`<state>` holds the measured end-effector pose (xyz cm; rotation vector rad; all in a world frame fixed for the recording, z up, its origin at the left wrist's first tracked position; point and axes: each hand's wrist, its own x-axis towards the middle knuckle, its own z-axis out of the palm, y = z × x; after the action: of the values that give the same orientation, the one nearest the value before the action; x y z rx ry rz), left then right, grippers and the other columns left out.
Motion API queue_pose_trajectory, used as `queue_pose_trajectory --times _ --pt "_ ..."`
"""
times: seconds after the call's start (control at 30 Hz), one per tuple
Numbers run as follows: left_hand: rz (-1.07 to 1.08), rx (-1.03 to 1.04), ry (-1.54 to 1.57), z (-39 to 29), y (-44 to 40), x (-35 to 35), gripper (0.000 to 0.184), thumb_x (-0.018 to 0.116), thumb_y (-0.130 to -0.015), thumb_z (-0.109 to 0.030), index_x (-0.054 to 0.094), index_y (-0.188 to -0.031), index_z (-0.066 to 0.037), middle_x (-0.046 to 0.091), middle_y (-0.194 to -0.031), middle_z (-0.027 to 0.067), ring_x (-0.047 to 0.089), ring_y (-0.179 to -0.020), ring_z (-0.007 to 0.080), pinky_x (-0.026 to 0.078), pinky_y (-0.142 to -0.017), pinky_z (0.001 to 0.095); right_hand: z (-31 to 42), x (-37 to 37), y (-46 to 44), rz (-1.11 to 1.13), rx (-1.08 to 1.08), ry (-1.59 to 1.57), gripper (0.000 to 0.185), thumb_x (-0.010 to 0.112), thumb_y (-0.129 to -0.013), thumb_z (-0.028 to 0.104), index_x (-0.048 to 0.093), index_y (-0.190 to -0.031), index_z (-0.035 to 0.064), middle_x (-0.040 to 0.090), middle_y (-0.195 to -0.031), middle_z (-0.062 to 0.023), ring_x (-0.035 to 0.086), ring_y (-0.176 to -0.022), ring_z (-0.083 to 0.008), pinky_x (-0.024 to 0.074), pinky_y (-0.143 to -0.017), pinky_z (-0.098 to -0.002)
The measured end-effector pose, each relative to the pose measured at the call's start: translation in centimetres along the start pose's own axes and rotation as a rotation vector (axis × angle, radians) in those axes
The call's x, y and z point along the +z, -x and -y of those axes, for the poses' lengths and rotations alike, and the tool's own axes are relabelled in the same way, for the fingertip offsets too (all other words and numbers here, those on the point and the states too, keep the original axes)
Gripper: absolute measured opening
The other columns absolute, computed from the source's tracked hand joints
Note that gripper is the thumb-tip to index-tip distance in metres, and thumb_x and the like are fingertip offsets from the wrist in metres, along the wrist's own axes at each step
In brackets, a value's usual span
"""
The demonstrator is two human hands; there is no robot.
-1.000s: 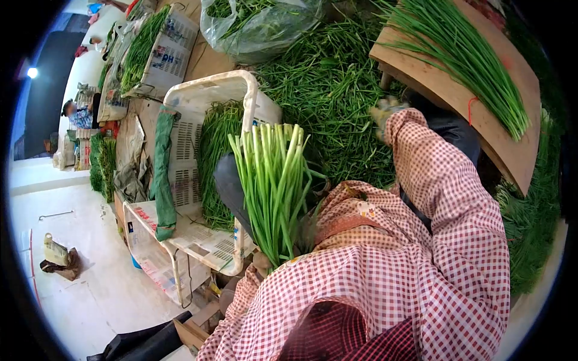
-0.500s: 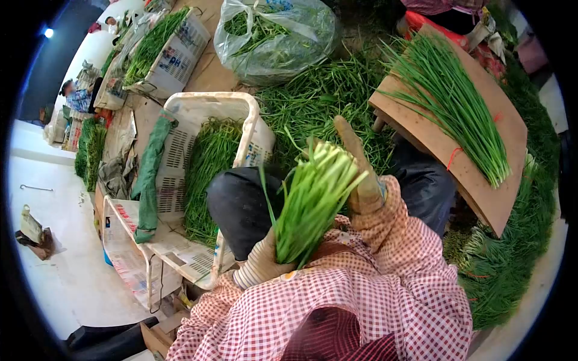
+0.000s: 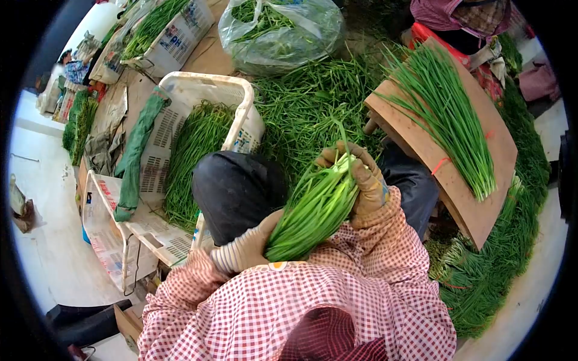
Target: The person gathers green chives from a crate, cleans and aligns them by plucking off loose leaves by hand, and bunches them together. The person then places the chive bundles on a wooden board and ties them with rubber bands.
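Note:
A bunch of garlic chives [image 3: 316, 210] lies slantwise in front of my chest, its pale stem ends up and to the right. My left hand [image 3: 247, 245], in a light glove with a striped cuff, is closed round the lower leafy end. At the stem end my right hand [image 3: 366, 180], in a tan glove, has its fingers curled against the stems. A single blade sticks up beside those fingers. On the board [image 3: 397, 129] to my right lies another long bundle of chives [image 3: 448, 114], with red ties beside and under it.
A white plastic crate [image 3: 245, 90] holding chives stands to my left, with a green cloth [image 3: 135, 159] over its side. Loose chives [image 3: 325, 99] cover the floor ahead, near a clear plastic bag [image 3: 283, 42] of greens. More bundles [image 3: 494, 283] lie at right. Another person [image 3: 457, 18] sits at top right.
My right hand has gone from flat and upright beside the stem ends to curled round them. The bunch has tipped lower, and the whole view has shifted slightly.

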<state>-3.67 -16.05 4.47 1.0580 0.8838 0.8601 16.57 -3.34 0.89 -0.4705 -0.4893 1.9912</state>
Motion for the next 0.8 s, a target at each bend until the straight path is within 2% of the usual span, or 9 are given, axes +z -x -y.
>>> queue_pose_trajectory --times 0.07,0.13,0.2,0.33,0.43,0.5,0.63,0.73,0.8 --pt "0.056 -0.207 -0.166 -1.8 -1.1 -2.0 0.087 0.079 -0.073 -0.019 0.028 -0.141 -0.003 0.046 -0.132 0.0103 0.043 -0.121 0.0177 0.034 -0.104 0.0326 0.1 -0.6 -0.1 0.024 -0.002 0.009 0.057 0.071 -0.081 0.034 0.051 -0.123 0.0003 0.059 -0.117 -0.0189 0.058 -0.110 -0.0308 0.0521 -0.091 -0.0446" --pt "-0.031 -0.201 0.014 -1.5 -2.9 -3.5 0.084 0.077 -0.072 -0.019 0.029 -0.139 -0.002 0.048 -0.129 0.0114 0.044 -0.120 0.0195 0.035 -0.103 0.0333 0.1 -0.9 -0.2 0.071 0.023 0.053 0.059 0.071 -0.081 0.035 0.050 -0.123 -0.0004 0.060 -0.114 -0.0168 0.059 -0.108 -0.0291 0.0525 -0.090 -0.0440" --pt "-0.233 -0.147 -0.147 -1.6 -6.1 -3.0 0.081 0.076 -0.072 -0.023 0.031 -0.136 -0.001 0.049 -0.126 0.0113 0.046 -0.118 0.0197 0.036 -0.103 0.0339 0.1 -0.8 -0.3 0.060 0.033 0.096 0.057 0.070 -0.082 0.034 0.051 -0.122 -0.0004 0.061 -0.111 -0.0149 0.060 -0.106 -0.0267 0.0524 -0.089 -0.0415" --pt "-0.250 0.091 -0.297 -1.5 -12.0 -1.0 0.077 0.073 -0.076 -0.029 0.032 -0.135 -0.001 0.052 -0.121 0.0115 0.051 -0.107 0.0179 0.042 -0.093 0.0326 0.5 -0.1 -0.3 0.026 0.072 0.302 0.046 0.067 -0.087 0.028 0.054 -0.120 -0.0001 0.061 -0.107 -0.0093 0.059 -0.100 -0.0185 0.0497 -0.088 -0.0331" --pt "-0.169 -0.103 0.069 -4.0 -13.6 0.8 0.068 0.071 -0.077 -0.025 0.037 -0.132 -0.001 0.056 -0.115 0.0120 0.054 -0.104 0.0183 0.044 -0.090 0.0321 -0.3 0.0 -0.4 0.043 -0.045 0.417 0.041 0.066 -0.088 0.026 0.056 -0.118 0.0007 0.061 -0.108 -0.0061 0.058 -0.100 -0.0145 0.0455 -0.091 -0.0287" --pt "-0.151 -0.144 0.307 -4.3 -13.9 0.8 0.043 0.062 -0.083 -0.018 0.049 -0.120 0.000 0.062 -0.103 0.0080 0.057 -0.097 0.0163 0.045 -0.089 0.0299 -0.2 0.2 -0.3 0.040 -0.033 0.372 0.038 0.065 -0.088 0.022 0.056 -0.119 0.0010 0.061 -0.109 -0.0046 0.057 -0.100 -0.0139 0.0443 -0.092 -0.0289" --pt "-0.353 -0.025 0.349 -3.0 -14.8 0.2 0.016 0.059 -0.084 -0.009 0.059 -0.099 -0.001 0.063 -0.096 0.0060 0.057 -0.089 0.0139 0.046 -0.083 0.0283 -0.5 1.4 -0.5 -0.119 0.048 0.420 0.035 0.062 -0.088 0.017 0.055 -0.118 0.0005 0.059 -0.110 -0.0062 0.058 -0.096 -0.0121 0.0491 -0.082 -0.0268" --pt "-0.453 0.141 0.254 -1.7 -15.1 0.0 0.016 0.059 -0.085 -0.008 0.059 -0.099 -0.002 0.063 -0.096 0.0054 0.057 -0.089 0.0130 0.047 -0.081 0.0274 -2.2 2.1 -1.3 -0.172 -0.247 0.539 0.044 0.064 -0.086 0.015 0.047 -0.125 0.0022 0.057 -0.109 -0.0058 0.059 -0.089 -0.0108 0.0499 -0.077 -0.0237" --pt "-0.505 0.161 0.245 -1.3 -15.4 -0.5 0.021 0.057 -0.087 -0.009 0.056 -0.106 -0.001 0.061 -0.101 0.0088 0.058 -0.093 0.0163 0.049 -0.082 0.0302 -3.1 0.4 -2.2 -0.127 -0.258 0.416 0.050 0.063 -0.085 0.006 0.040 -0.130 0.0042 0.054 -0.105 -0.0024 0.054 -0.087 -0.0101 0.0475 -0.080 -0.0234"
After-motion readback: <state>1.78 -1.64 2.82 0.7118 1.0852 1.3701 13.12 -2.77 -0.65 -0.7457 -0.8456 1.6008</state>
